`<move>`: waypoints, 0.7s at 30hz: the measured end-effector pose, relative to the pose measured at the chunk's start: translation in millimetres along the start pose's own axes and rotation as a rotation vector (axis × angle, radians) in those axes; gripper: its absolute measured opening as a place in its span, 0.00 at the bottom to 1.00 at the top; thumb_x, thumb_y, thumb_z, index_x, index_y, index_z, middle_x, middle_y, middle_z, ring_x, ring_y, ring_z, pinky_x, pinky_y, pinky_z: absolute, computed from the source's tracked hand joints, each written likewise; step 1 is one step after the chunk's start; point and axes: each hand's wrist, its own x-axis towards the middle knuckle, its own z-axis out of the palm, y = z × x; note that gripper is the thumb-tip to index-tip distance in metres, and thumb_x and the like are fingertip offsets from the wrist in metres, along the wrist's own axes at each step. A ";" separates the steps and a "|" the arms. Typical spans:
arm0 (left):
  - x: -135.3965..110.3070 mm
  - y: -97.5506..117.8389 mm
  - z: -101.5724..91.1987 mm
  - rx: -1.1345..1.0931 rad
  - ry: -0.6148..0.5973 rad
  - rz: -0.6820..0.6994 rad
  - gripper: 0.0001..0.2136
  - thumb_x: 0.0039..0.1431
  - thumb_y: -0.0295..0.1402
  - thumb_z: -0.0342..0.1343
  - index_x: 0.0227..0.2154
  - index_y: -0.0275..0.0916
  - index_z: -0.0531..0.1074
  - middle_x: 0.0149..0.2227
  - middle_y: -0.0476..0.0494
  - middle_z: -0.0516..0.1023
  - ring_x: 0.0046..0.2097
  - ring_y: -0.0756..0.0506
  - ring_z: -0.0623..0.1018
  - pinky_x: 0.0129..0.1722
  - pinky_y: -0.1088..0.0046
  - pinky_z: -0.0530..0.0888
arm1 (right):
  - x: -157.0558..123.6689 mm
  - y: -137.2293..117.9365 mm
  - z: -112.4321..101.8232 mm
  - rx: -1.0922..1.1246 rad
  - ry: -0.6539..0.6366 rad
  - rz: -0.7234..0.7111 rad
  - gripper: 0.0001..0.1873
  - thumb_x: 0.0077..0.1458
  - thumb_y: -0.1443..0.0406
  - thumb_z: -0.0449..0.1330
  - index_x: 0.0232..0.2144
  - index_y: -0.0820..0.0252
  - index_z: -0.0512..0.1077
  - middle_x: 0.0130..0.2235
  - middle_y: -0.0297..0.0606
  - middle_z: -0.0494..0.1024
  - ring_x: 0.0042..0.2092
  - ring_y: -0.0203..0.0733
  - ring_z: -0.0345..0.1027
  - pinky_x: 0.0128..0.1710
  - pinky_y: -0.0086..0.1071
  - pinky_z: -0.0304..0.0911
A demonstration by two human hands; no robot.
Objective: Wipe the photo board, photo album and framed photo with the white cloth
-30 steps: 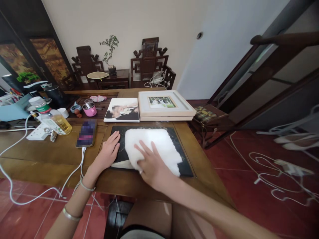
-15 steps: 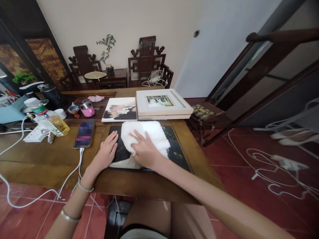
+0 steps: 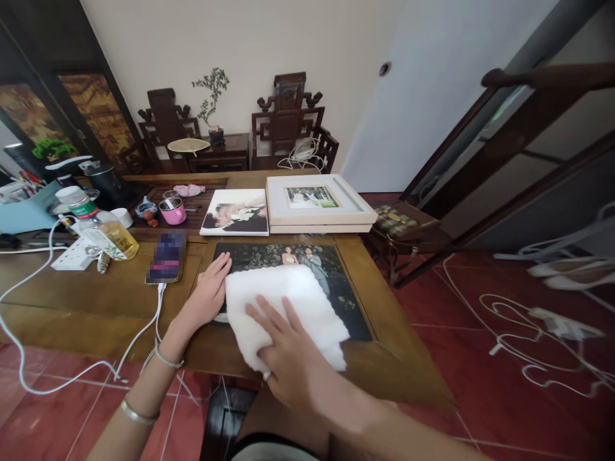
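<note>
A white fluffy cloth (image 3: 288,291) lies over the lower part of a dark photo panel (image 3: 353,304) and hangs past its near edge. My right hand (image 3: 288,352) presses on the cloth from above, its visible fingers stretched and spread. On the panel's uncovered upper part, a couple in a dress and a grey suit stands against dark foliage. My left hand (image 3: 211,288) rests open along the panel's left edge, beside the cloth. Much of the panel's lower side is hidden under the cloth.
Beyond the panel lie a smaller photo panel (image 3: 234,224) and stacked pale picture frames (image 3: 321,221). To the left are a phone (image 3: 166,257) on a white cable, a bottle (image 3: 108,235), a power strip (image 3: 72,255) and a pink cup (image 3: 173,211). The wooden table (image 3: 403,346) ends at the right.
My right hand has slid the cloth toward me, uncovering the couple at the top of the panel. My left hand stays at the left edge. The view has shifted slightly.
</note>
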 end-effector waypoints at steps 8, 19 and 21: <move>0.2 1.0 0.6 0.012 0.009 -0.011 0.21 0.65 0.32 0.38 0.59 0.35 0.58 0.64 0.35 0.55 0.66 0.42 0.54 0.62 0.53 0.55 | 7.5 57.8 -15.0 -0.099 0.214 0.210 0.13 0.43 0.76 0.51 0.27 0.63 0.74 0.61 0.50 0.62 0.65 0.55 0.42 0.61 0.58 0.39; -1.6 12.2 -8.2 -0.188 0.276 -0.039 0.23 0.67 0.37 0.35 0.62 0.35 0.55 0.65 0.39 0.55 0.66 0.46 0.54 0.64 0.62 0.51 | 59.2 34.7 -4.0 -0.109 0.028 -0.258 0.13 0.46 0.70 0.55 0.35 0.60 0.77 0.63 0.45 0.57 0.66 0.58 0.35 0.60 0.64 0.31; -2.4 13.6 -9.6 -0.203 0.299 -0.052 0.23 0.67 0.38 0.35 0.61 0.35 0.56 0.64 0.39 0.58 0.65 0.46 0.56 0.64 0.62 0.53 | 46.8 30.9 -3.3 -0.084 -0.029 -0.368 0.12 0.45 0.69 0.56 0.33 0.59 0.77 0.63 0.44 0.57 0.66 0.56 0.36 0.60 0.63 0.30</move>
